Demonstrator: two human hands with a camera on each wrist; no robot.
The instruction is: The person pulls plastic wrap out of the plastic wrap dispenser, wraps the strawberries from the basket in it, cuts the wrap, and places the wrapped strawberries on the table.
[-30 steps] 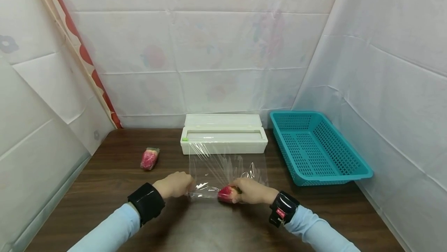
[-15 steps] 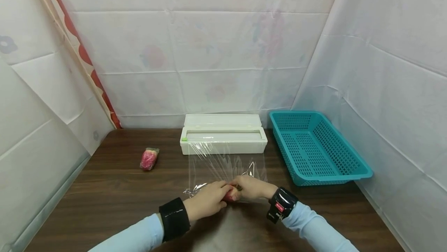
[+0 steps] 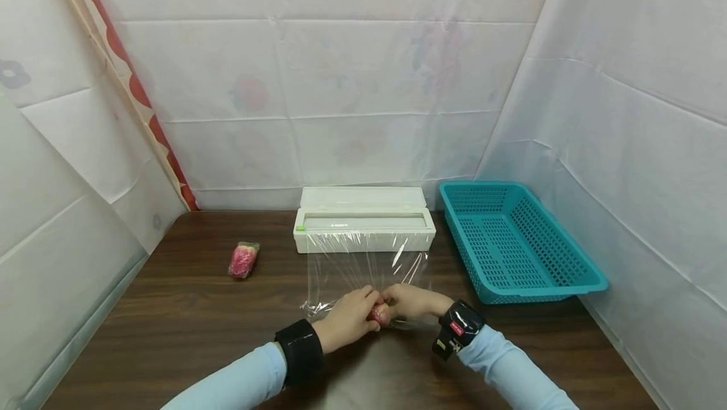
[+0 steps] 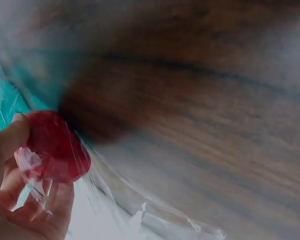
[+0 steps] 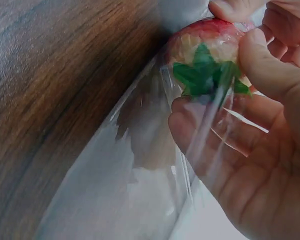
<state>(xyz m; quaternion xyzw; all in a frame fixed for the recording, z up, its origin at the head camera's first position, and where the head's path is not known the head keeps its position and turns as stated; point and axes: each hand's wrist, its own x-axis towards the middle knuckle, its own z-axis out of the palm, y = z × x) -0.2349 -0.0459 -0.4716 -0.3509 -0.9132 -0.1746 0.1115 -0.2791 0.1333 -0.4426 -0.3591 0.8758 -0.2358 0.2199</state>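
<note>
White sheets [image 3: 352, 82] fill the upper part of the head view and run down both sides. Below them the dark wooden surface [image 3: 187, 315] spreads across the lower frame. The turquoise basket [image 3: 539, 291] stands on it at the right of the frame. The white box [image 3: 363, 212], lid raised, sits at the centre, left of the basket. From its front, clear film [image 3: 341, 271] stretches down to lower centre, creased and shiny. My light blue sleeves [image 3: 233, 375] enter from the bottom edge, with black bands [image 3: 299, 350] at the wrists. At lower centre my left grip [image 3: 348, 316] and right grip [image 3: 411, 301] come together, both narrow on the strawberry [image 3: 378, 314], which is wrapped in the film between them. The left curls round its red end; the right pinches its leafy end, thumb above and fingers below. A red and pale film-wrapped piece [image 3: 243, 260] lies at left of centre. The strawberry's green leaves [image 5: 210, 72] show through film near the top of the right wrist view.
</note>
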